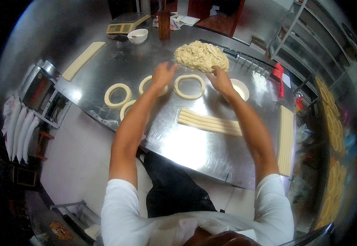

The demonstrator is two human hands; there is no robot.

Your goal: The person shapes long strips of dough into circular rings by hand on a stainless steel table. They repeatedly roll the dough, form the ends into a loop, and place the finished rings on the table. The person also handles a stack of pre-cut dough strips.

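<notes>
Both my hands are over the middle of a steel table. My left hand (164,75) hovers by a dough ring (145,84), partly covering it, with its fingers loosely apart and nothing in them. My right hand (221,80) is at the near edge of a big rough lump of dough (201,56), thumb and fingers apart; whether it touches the lump I cannot tell. Between my hands lies a whole dough ring (177,87). Farther left is another ring (107,96), and my left forearm partly hides one more (123,110). Nearer me are long dough strips (207,123), side by side.
A white bowl (245,87) stands beside my right forearm. More dough strips (285,141) lie at the right edge, a flat dough piece (83,61) at the left. A scale (123,28), small bowl (138,37) and rod-like metal tool (248,58) are at the back.
</notes>
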